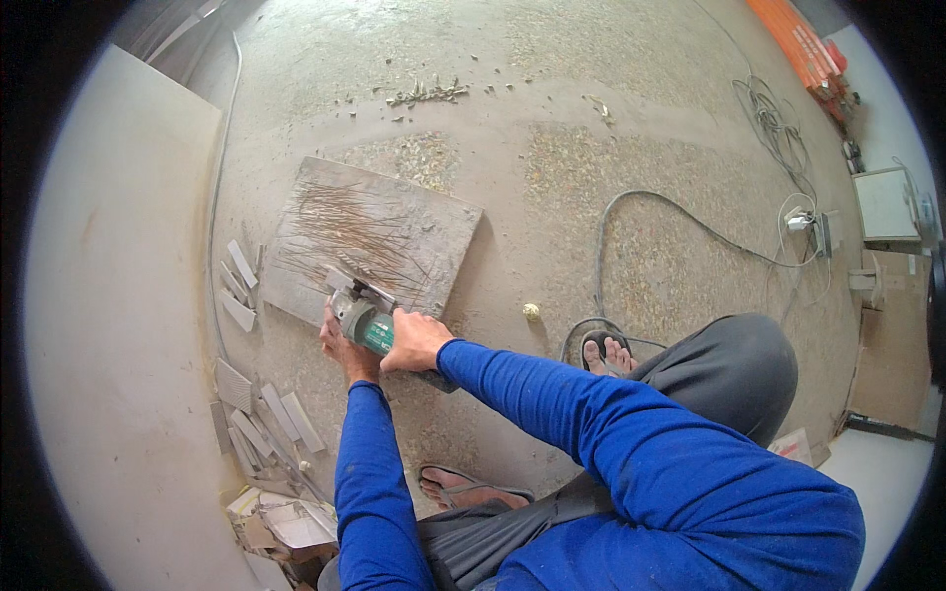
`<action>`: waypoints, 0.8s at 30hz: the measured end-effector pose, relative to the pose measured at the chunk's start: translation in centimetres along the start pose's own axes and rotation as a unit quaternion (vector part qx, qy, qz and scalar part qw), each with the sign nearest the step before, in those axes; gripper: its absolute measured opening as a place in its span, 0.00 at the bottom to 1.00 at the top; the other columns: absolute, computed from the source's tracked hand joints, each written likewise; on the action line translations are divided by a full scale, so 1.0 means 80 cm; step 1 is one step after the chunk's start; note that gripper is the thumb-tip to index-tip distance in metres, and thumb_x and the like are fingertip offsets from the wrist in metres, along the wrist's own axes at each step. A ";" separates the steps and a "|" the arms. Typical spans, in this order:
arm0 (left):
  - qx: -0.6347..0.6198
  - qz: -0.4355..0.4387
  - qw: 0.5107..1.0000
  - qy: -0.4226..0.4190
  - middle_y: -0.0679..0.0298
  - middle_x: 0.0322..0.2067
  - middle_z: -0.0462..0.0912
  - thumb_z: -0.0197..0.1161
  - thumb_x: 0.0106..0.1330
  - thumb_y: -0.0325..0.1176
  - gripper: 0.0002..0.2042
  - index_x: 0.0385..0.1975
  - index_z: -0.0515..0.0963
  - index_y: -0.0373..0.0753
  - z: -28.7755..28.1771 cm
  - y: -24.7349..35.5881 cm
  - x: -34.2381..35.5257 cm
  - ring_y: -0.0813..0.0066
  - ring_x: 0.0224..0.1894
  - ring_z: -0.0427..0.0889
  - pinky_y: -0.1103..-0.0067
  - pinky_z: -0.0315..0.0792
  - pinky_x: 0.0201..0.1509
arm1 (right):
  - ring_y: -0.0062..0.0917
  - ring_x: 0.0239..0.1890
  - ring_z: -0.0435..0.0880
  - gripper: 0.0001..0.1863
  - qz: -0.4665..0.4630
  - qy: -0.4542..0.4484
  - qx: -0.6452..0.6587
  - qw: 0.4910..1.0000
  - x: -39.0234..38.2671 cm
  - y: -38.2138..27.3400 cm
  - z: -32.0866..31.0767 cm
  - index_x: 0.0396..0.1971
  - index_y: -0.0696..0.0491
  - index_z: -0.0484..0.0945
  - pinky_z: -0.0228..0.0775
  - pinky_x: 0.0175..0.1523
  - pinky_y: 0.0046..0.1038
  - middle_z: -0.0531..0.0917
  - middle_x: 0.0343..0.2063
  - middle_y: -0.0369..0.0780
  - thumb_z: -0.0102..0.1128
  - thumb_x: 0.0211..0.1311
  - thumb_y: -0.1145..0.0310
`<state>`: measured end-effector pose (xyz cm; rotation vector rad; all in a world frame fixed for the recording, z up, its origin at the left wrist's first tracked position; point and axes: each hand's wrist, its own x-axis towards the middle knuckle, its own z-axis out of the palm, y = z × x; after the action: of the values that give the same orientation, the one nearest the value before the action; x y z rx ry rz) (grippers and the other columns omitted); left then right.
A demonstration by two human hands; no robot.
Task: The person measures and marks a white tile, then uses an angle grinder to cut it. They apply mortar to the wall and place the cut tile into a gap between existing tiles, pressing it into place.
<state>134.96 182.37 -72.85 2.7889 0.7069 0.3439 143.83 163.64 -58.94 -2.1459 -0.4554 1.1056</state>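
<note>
A green handheld power cutter [370, 330] with a silver metal head and a flat plate is at the near edge of a square grey board [443, 231]. Many thin cut lines score the board's dusty surface. My left hand [343, 345] grips the tool's head from the left, its fingers partly hidden behind it. My right hand [414, 343] wraps over the tool's green body from the right. Whether the tool touches the board, I cannot tell. Both forearms come in from the lower edge in blue sleeves.
Tile strips [291, 414] and offcuts lie along the white panel [118, 276] at left. A cable [680, 212] loops rightward to a power strip [818, 231]. Orange boxes [798, 54] lie at the back right, cardboard [887, 335] at right. My sandalled feet are near the board, among floor debris.
</note>
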 end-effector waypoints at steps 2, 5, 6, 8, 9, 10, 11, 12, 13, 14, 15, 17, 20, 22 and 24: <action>0.020 0.011 1.000 -0.010 0.69 0.75 0.58 0.70 0.59 0.44 0.25 0.60 0.78 0.56 -0.005 0.005 0.000 0.56 0.66 0.62 0.57 0.59 0.67 | 0.49 0.54 0.85 0.43 0.000 -0.001 -0.002 1.000 -0.001 0.001 0.000 0.52 0.66 0.72 0.78 0.60 0.41 0.84 0.48 0.59 0.77 0.38 0.52; 0.022 0.021 1.000 -0.006 0.70 0.75 0.57 0.70 0.59 0.44 0.24 0.58 0.79 0.58 -0.010 0.011 0.001 0.56 0.66 0.62 0.57 0.59 0.67 | 0.50 0.53 0.85 0.43 -0.003 0.002 -0.004 1.000 -0.002 0.004 0.002 0.51 0.66 0.72 0.78 0.59 0.42 0.84 0.47 0.59 0.77 0.38 0.52; 0.022 0.023 0.999 -0.004 0.70 0.75 0.57 0.70 0.59 0.44 0.25 0.59 0.79 0.57 -0.010 0.012 0.001 0.56 0.66 0.62 0.57 0.58 0.68 | 0.51 0.52 0.85 0.43 -0.006 0.008 -0.005 1.000 -0.003 0.006 0.003 0.50 0.66 0.72 0.78 0.59 0.42 0.84 0.46 0.60 0.77 0.39 0.51; 0.027 0.030 0.999 -0.003 0.70 0.75 0.56 0.71 0.59 0.45 0.25 0.59 0.79 0.57 -0.012 0.014 0.001 0.56 0.66 0.61 0.57 0.58 0.68 | 0.51 0.51 0.85 0.42 -0.012 0.016 -0.007 1.000 -0.005 0.008 0.004 0.50 0.66 0.72 0.78 0.58 0.43 0.84 0.45 0.61 0.77 0.39 0.51; 0.031 0.035 0.999 -0.004 0.70 0.75 0.56 0.71 0.59 0.45 0.25 0.59 0.79 0.57 -0.012 0.014 0.002 0.55 0.66 0.61 0.57 0.57 0.69 | 0.51 0.51 0.85 0.42 -0.016 0.017 -0.008 1.000 -0.006 0.009 0.005 0.50 0.66 0.72 0.78 0.58 0.43 0.84 0.45 0.61 0.77 0.39 0.51; 0.039 0.044 0.998 -0.011 0.70 0.75 0.56 0.71 0.59 0.45 0.26 0.59 0.80 0.57 -0.013 0.015 0.002 0.55 0.67 0.61 0.57 0.57 0.69 | 0.51 0.51 0.85 0.42 -0.013 0.014 -0.013 1.000 -0.006 0.010 0.005 0.49 0.66 0.72 0.78 0.58 0.43 0.84 0.44 0.61 0.77 0.39 0.51; 0.027 0.030 0.999 -0.009 0.70 0.75 0.56 0.71 0.59 0.46 0.26 0.60 0.80 0.57 -0.013 0.016 0.002 0.55 0.67 0.60 0.58 0.57 0.69 | 0.51 0.51 0.85 0.42 -0.017 0.017 -0.008 1.000 -0.007 0.011 0.006 0.49 0.66 0.72 0.78 0.58 0.43 0.84 0.44 0.61 0.77 0.39 0.51; 0.018 0.018 1.000 -0.013 0.70 0.75 0.56 0.71 0.59 0.46 0.26 0.60 0.80 0.57 -0.014 0.017 0.003 0.54 0.67 0.60 0.58 0.57 0.70 | 0.51 0.51 0.85 0.42 -0.015 0.016 -0.008 1.000 -0.007 0.012 0.006 0.49 0.66 0.72 0.78 0.58 0.43 0.84 0.44 0.61 0.77 0.39 0.51; 0.003 0.001 1.000 -0.030 0.69 0.75 0.55 0.71 0.59 0.47 0.26 0.60 0.80 0.57 -0.015 0.018 0.004 0.54 0.67 0.60 0.58 0.56 0.70 | 0.51 0.51 0.85 0.42 -0.010 0.014 -0.011 1.000 -0.007 0.013 0.006 0.49 0.66 0.72 0.78 0.58 0.43 0.84 0.44 0.60 0.77 0.39 0.51; 0.016 0.008 1.000 -0.018 0.69 0.75 0.56 0.71 0.59 0.47 0.26 0.60 0.80 0.57 -0.016 0.020 0.005 0.54 0.67 0.60 0.58 0.56 0.70 | 0.51 0.51 0.85 0.42 -0.013 0.016 -0.009 1.000 -0.008 0.013 0.006 0.49 0.66 0.72 0.78 0.58 0.43 0.84 0.44 0.60 0.77 0.39 0.51; 0.023 0.010 1.000 -0.019 0.69 0.75 0.56 0.71 0.59 0.47 0.26 0.61 0.80 0.58 -0.018 0.022 0.005 0.54 0.67 0.60 0.58 0.56 0.70 | 0.52 0.51 0.85 0.42 -0.012 0.017 -0.010 1.000 -0.008 0.014 0.007 0.49 0.66 0.72 0.78 0.58 0.43 0.84 0.44 0.60 0.77 0.39 0.51; 0.029 0.012 0.999 -0.022 0.69 0.75 0.56 0.71 0.59 0.47 0.27 0.61 0.80 0.58 -0.021 0.026 0.005 0.54 0.67 0.59 0.58 0.57 0.70 | 0.52 0.51 0.85 0.41 -0.012 0.018 -0.010 1.000 -0.008 0.014 0.007 0.49 0.66 0.72 0.78 0.58 0.44 0.85 0.44 0.60 0.76 0.40 0.50; 0.034 0.016 0.999 -0.030 0.68 0.75 0.55 0.70 0.59 0.48 0.28 0.62 0.79 0.58 -0.026 0.030 0.006 0.54 0.67 0.59 0.58 0.57 0.70 | 0.52 0.50 0.86 0.41 -0.010 0.018 -0.009 1.000 -0.009 0.015 0.007 0.49 0.65 0.72 0.78 0.58 0.44 0.85 0.44 0.61 0.76 0.39 0.51; 0.041 0.027 0.998 -0.034 0.68 0.75 0.55 0.70 0.58 0.47 0.28 0.62 0.80 0.58 -0.027 0.030 0.007 0.54 0.67 0.59 0.58 0.58 0.69 | 0.52 0.50 0.86 0.41 0.000 0.015 -0.015 1.000 -0.010 0.015 0.007 0.49 0.65 0.73 0.79 0.57 0.44 0.85 0.44 0.61 0.76 0.39 0.51; 0.051 0.018 0.998 -0.038 0.68 0.75 0.55 0.70 0.59 0.48 0.30 0.64 0.78 0.58 -0.026 0.029 0.007 0.54 0.67 0.60 0.58 0.58 0.69 | 0.52 0.50 0.86 0.41 -0.005 0.014 -0.008 1.000 -0.012 0.015 0.006 0.49 0.66 0.73 0.79 0.57 0.44 0.84 0.44 0.61 0.76 0.39 0.51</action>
<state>135.83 181.01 -70.09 2.8960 0.6750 0.2118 142.93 162.45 -59.43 -2.1682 -0.4645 1.0683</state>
